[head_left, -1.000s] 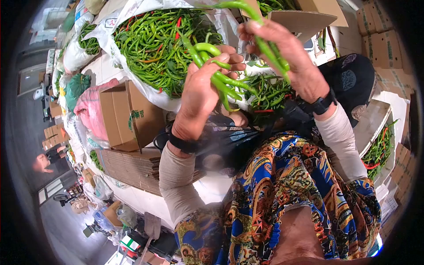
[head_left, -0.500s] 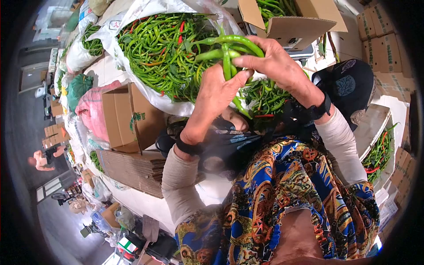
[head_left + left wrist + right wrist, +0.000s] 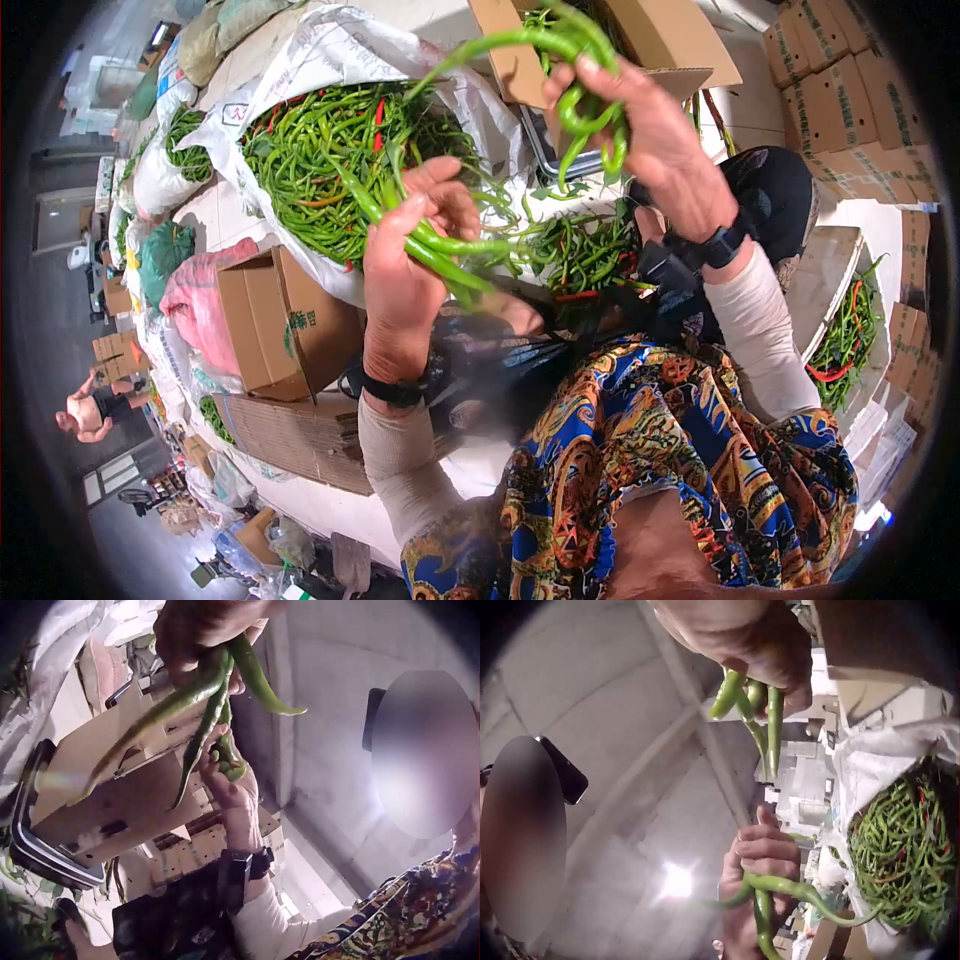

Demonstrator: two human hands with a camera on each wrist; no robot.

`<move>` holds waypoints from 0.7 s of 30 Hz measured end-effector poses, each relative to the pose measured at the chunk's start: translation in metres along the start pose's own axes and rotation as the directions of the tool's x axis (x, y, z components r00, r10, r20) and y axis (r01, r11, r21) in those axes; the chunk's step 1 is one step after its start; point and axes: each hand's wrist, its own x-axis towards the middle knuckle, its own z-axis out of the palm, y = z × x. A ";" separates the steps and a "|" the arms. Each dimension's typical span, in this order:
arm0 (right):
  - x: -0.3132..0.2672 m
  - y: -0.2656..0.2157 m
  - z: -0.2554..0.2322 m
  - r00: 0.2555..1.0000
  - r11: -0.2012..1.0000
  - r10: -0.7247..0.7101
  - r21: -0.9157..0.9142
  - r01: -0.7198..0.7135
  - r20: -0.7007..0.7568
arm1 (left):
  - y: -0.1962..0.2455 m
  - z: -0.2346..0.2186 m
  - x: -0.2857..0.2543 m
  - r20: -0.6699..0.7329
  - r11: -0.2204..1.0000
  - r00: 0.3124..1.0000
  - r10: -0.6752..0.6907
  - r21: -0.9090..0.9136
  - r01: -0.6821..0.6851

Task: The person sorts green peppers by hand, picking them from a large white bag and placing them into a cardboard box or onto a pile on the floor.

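Observation:
Several long green peppers [image 3: 440, 250] lie in my left hand [image 3: 402, 285], its fingers curled round them, above the near edge of a white sack of peppers [image 3: 300, 200]. My right hand [image 3: 665, 140], raised near an open carton, grips other green peppers [image 3: 590, 110] that curve out past the fingers. The two hands are apart. In the left wrist view, peppers [image 3: 206, 705] hang down from my left hand [image 3: 210, 630]. The right wrist view shows pepper ends [image 3: 774, 731] below my right hand [image 3: 742, 637], with my left hand [image 3: 757, 877] farther off.
An open carton [image 3: 690, 45] stands beyond my right hand. Loose peppers [image 3: 590, 250] lie in a pile between my hands and body. An empty carton [image 3: 255, 320] and flattened cardboard [image 3: 290, 435] are at left; a white box of peppers [image 3: 850, 330] is at right. A person [image 3: 90, 412] is far left.
My hands were together on the peppers half a second ago and are now apart, left hand toward the left, right hand up by the carton, each holding peppers. The head view has shifted.

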 end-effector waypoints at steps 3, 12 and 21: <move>0.011 -0.040 -0.009 0.982 0.965 -0.120 -0.213 0.150 0.148 | 0.003 -0.010 0.002 0.115 0.982 0.988 0.104 -0.169 -0.084; 0.032 -0.067 0.002 0.675 -0.252 -0.663 -0.946 0.205 0.323 | 0.008 -0.015 0.001 0.117 0.966 0.989 0.088 -0.251 -0.057; -0.039 0.055 0.061 0.969 0.645 -0.026 -0.736 0.204 0.247 | -0.005 -0.002 0.006 0.029 0.984 0.999 0.042 -0.174 -0.036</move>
